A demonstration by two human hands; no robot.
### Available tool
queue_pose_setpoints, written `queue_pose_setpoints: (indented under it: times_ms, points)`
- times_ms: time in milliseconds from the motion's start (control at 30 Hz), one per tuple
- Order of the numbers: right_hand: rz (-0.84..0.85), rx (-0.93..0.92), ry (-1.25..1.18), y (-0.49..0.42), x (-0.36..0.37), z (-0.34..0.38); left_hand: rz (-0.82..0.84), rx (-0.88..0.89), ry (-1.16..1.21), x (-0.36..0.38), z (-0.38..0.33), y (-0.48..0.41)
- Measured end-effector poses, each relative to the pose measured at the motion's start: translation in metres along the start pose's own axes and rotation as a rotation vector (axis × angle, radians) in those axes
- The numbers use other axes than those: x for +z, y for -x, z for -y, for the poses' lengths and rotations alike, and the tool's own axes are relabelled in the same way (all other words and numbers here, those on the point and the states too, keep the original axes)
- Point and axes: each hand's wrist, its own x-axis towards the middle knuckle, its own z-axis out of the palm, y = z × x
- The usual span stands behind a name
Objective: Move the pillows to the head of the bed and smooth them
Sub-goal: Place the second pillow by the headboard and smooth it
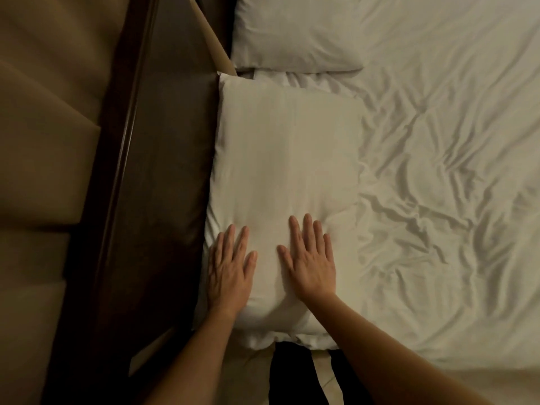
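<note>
We rest left hand (230, 268) and right hand (312, 266) flat, grip released, on near pillow (286, 159) against headboard (163, 171), probably smoothing it.

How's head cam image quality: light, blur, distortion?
Head view: dim, warm light, no glare; slightly soft throughout; sheet creases cast clear shadows; headboard edge looks bowed, likely wide-angle; left hand and right hand flat on the near pillow, readable.

Dim warm light, dark wooden headboard (146, 171), beige padded wall panels (43, 141) behind it, rumpled white bed sheet (438, 200)
</note>
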Motion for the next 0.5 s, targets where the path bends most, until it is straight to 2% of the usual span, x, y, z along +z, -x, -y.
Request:
queue_pose_setpoints:
  times_ms: [133,333,500]
  points:
    - [-0.027,-0.025,0.049,-0.002,0.007,-0.023,-0.002,0.046,0.029,0.009,0.021,0.006]
    - [-0.030,0.013,0.067,0.003,0.008,-0.036,0.038,0.024,0.091,0.008,0.026,0.010]
    - [0.047,0.087,0.048,0.013,-0.007,-0.046,0.107,0.002,0.117,-0.002,0.024,0.011]
